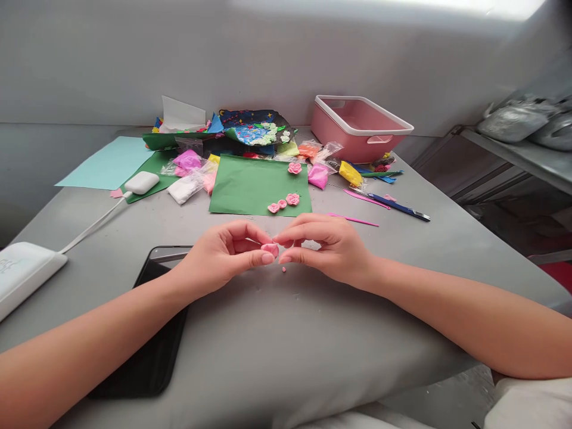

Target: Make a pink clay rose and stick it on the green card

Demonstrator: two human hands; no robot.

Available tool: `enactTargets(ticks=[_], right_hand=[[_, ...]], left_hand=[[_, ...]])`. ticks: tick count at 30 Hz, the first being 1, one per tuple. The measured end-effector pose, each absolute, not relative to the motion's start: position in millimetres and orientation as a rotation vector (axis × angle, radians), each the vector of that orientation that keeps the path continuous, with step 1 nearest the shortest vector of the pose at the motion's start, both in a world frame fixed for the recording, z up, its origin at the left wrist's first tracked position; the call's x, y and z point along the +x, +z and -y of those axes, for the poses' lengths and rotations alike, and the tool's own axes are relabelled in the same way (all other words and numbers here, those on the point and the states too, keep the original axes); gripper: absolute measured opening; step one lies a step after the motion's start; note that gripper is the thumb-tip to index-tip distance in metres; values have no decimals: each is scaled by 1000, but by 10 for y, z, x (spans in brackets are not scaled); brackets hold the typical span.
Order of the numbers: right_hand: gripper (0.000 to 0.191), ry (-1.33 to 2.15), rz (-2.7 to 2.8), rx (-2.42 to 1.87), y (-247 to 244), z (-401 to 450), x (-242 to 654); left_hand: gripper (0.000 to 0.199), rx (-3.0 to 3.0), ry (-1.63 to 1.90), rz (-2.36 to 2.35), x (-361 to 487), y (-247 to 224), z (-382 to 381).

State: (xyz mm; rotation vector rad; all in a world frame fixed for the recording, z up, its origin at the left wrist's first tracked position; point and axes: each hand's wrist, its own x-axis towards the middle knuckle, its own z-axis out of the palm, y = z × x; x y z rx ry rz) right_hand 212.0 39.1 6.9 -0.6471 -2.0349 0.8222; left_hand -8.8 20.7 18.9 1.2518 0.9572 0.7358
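Note:
Between the thumb and fingers of my left hand [227, 249] is a small pink lump of modelling clay [269, 249]. My right hand [326, 245] meets it from the other side, its curled fingertips at the clay's upper right edge and its thumb just below. A tiny pink clay crumb [283, 270] lies on the table under my hands. Beyond them, a green sheet [250, 185] carries several pink clay roses, one rose [295, 168] near its upper right corner and a larger rose [292, 199] in the cluster at the lower right.
A black phone [147, 357] lies under my left forearm. A white power bank [27, 274] is cabled to a white case [142, 183]. Right of the sheet are a blue craft knife [402, 208] and pink tools [355, 220]. Clay bags [186, 186] and a pink basket [357, 134] stand behind.

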Motion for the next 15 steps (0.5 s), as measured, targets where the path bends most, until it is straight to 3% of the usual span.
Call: enactTargets(ticks=[7, 15], right_hand=[[7, 654, 2069, -548, 40, -352, 2092], [5, 413, 2105, -458, 44, -334, 2102]], left_hand=[[30, 1297, 786, -857, -84, 192, -213], [26, 1327, 734, -877, -90, 192, -201]])
